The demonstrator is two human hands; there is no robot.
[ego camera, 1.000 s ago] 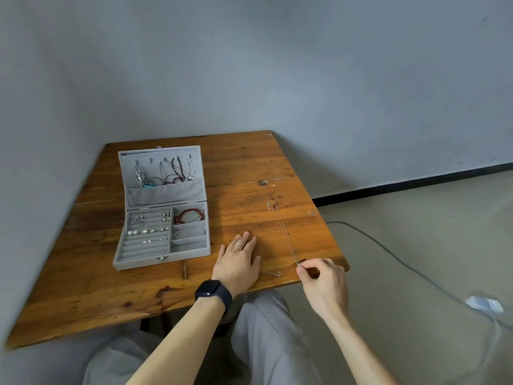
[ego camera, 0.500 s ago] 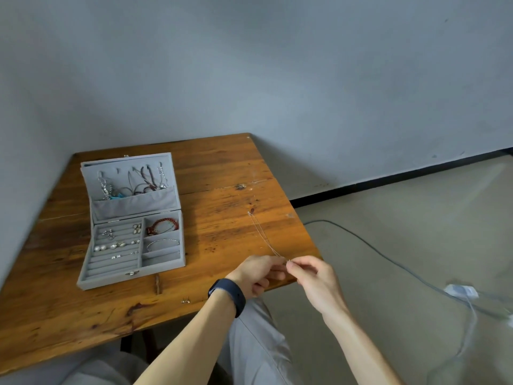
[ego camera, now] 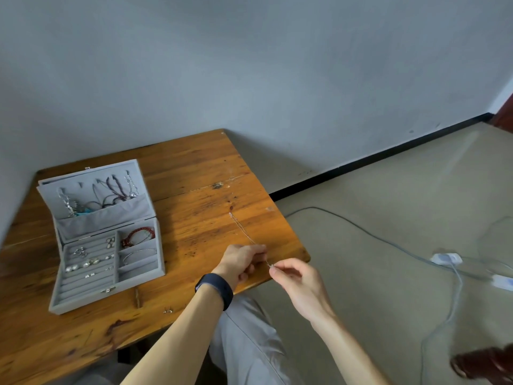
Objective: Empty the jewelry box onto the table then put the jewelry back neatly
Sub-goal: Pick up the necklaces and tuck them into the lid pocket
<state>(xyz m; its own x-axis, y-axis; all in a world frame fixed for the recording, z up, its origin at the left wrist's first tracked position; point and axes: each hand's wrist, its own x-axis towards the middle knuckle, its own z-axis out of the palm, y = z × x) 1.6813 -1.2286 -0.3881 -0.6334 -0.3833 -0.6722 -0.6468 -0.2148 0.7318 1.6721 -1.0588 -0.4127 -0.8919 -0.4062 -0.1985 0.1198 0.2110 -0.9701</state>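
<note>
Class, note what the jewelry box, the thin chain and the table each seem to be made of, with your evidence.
Jewelry box: grey, matte, velvet-like fabric lining, judging by its soft, shineless surface; the core is hidden.
Chain: probably fine silver-coloured metal, as it glints.
Table: varnished wood, with visible grain, knots and plank seams.

I count one grey jewelry box [ego camera: 105, 219] at centre left on one wooden table [ego camera: 194, 168], one thin chain [ego camera: 240, 227] in mid-frame, and one small silver piece [ego camera: 167, 310] near the table's lower edge. In the box lie one red bracelet [ego camera: 137, 236] and one silver bangle [ego camera: 138, 254]; the studs are too small to count. Two hands show, left hand [ego camera: 240, 262] and right hand [ego camera: 298, 282], with one dark wristband [ego camera: 215, 290].
</note>
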